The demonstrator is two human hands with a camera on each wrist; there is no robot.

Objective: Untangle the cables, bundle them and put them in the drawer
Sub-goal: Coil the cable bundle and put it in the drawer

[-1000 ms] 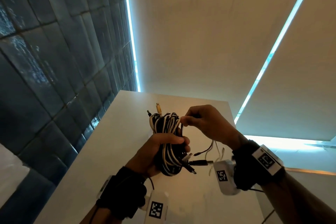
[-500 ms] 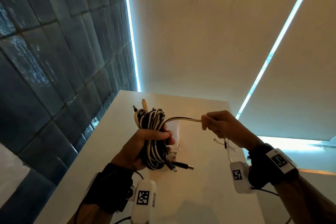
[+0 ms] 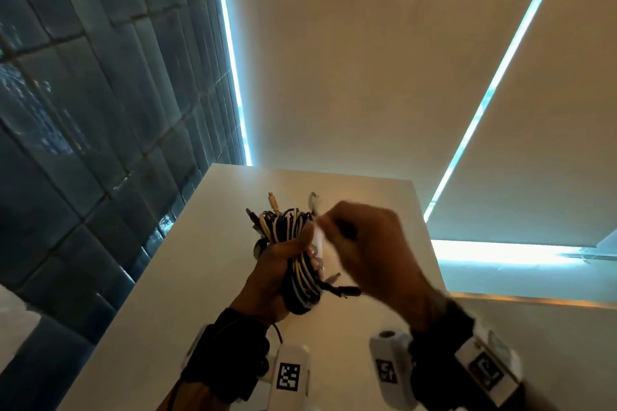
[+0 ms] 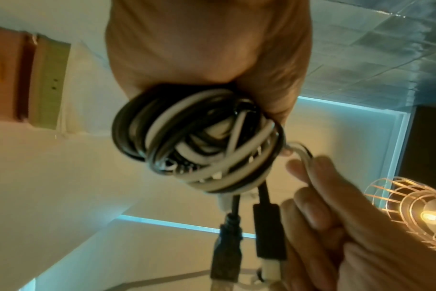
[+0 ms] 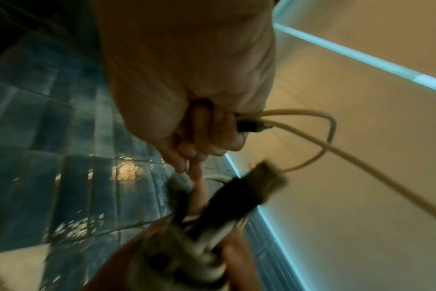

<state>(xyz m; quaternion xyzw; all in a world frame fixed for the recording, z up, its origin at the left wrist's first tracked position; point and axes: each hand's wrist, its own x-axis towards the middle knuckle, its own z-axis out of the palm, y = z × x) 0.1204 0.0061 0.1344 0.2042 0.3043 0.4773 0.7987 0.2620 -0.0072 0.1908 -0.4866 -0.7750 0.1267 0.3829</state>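
A coil of black and white cables is held upright above a white table, and my left hand grips it round the middle. Plug ends stick out of its top and bottom. In the left wrist view the cable bundle fills the centre with two black plugs hanging below. My right hand, blurred, is right beside the coil and pinches a loose white cable end together with a small dark plug. No drawer is in view.
A dark blue tiled wall runs along the table's left side. Pale blinds with bright gaps stand behind the table. A wire-cage lamp shows in the left wrist view.
My right hand, which had pulled a white strand out to the right, has come back against the coil. The left hand has kept its grip on the bundle.
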